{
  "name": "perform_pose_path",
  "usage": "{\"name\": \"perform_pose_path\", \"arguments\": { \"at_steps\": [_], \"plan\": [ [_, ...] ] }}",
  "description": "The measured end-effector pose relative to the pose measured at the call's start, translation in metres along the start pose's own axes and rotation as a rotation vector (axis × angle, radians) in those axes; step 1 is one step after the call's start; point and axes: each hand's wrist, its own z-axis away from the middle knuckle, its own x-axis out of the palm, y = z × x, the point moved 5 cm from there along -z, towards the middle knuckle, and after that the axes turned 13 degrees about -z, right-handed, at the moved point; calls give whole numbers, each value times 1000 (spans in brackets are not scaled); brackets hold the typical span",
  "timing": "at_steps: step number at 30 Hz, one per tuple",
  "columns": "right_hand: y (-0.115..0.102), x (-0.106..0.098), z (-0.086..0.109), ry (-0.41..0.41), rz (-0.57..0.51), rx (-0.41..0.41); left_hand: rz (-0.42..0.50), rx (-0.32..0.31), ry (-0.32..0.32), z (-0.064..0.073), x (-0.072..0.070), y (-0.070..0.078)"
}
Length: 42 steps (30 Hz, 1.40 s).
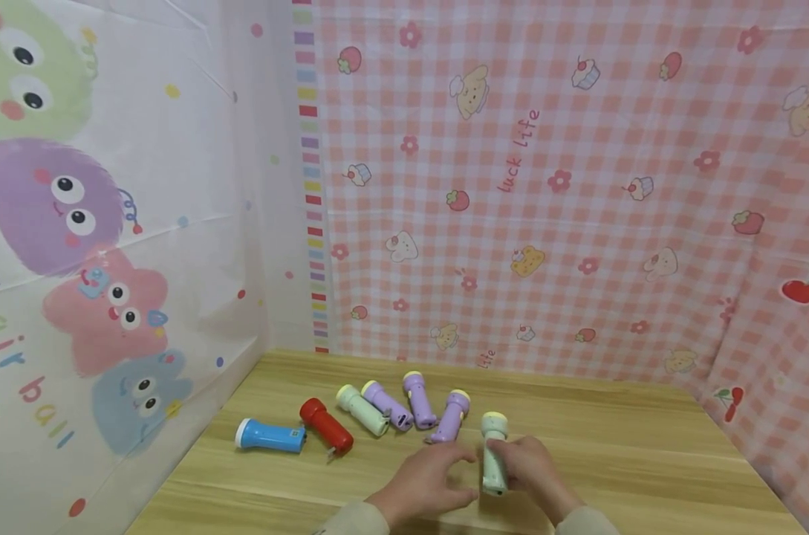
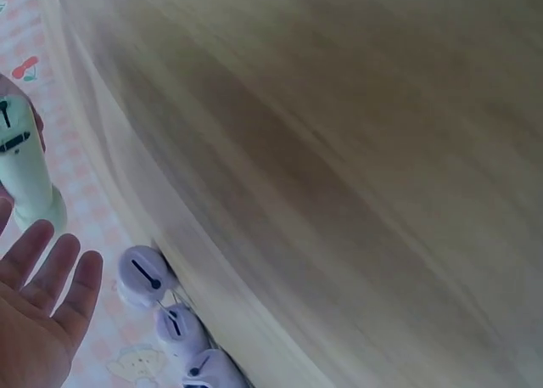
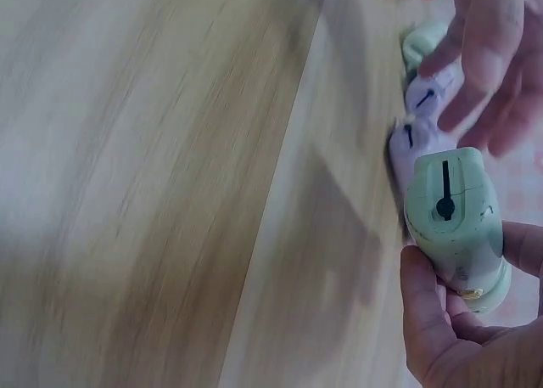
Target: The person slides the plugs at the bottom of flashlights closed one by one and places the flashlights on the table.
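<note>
My right hand grips a pale green flashlight around its barrel, its yellow-rimmed head pointing away from me. In the right wrist view, the flashlight's tail end with a dark slot faces the camera, held between thumb and fingers. Left of it is my left hand, fingers spread and thumb apart, holding nothing. The left wrist view shows the left hand's fingers extended just below the pale green flashlight. A purple flashlight lies just beyond the left fingertips.
More flashlights lie in a loose row leftward on the wooden table: two purple ones, another pale green one, a red one and a blue one. Pink checked cloth hangs behind; a white printed sheet hangs at left.
</note>
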Motion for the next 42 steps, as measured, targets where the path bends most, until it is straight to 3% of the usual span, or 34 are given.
{"name": "perform_pose_path", "arguments": {
  "at_steps": [8,17,24,33,38,42],
  "plan": [
    [7,-22,-5,18,84,-25,-98,8,21,8,1,-6],
    [9,-47,-9,74,173,-61,-131,4,4,13,0,-10],
    [13,-67,-11,88,243,-77,-140,37,21,15,-1,-12],
    [24,-83,-15,41,230,-1,-164,62,38,16,-2,-13],
    [26,-85,-14,30,325,22,-155,57,28,18,-1,-14],
    [19,-83,-13,33,443,-22,-158,51,23,19,-3,-14]
  ]
}}
